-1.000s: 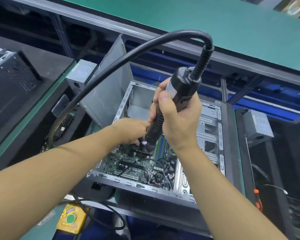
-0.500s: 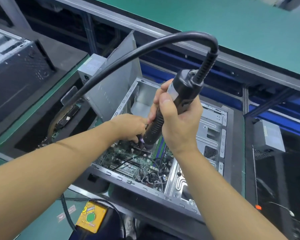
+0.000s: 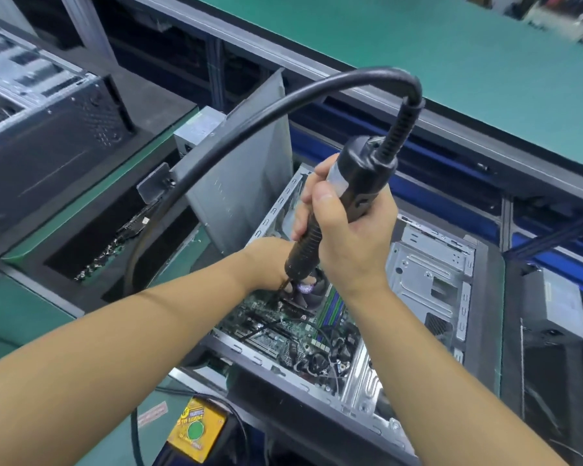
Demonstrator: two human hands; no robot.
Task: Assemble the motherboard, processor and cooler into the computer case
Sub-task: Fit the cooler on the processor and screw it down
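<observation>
An open grey computer case (image 3: 428, 284) lies on its side with a green motherboard (image 3: 283, 334) inside. A black cooler (image 3: 313, 294) with a round purple label sits on the board. My right hand (image 3: 347, 237) grips a black electric screwdriver (image 3: 344, 203) held upright, its tip down at the cooler's left edge. My left hand (image 3: 266, 260) reaches in beside the tip, its fingers down at the cooler and partly hidden behind the tool. The screwdriver's thick black cable (image 3: 249, 119) arcs up and off to the left.
The case's grey side panel (image 3: 246, 176) stands upright at its left. A black case (image 3: 44, 136) lies at far left, a power supply (image 3: 559, 304) at right, a yellow box (image 3: 197, 428) with a green button below. A green bench top (image 3: 451, 55) runs behind.
The view has shifted, so the case sits lower right in frame. Both hands and the screwdriver stay at the cooler in the same grip.
</observation>
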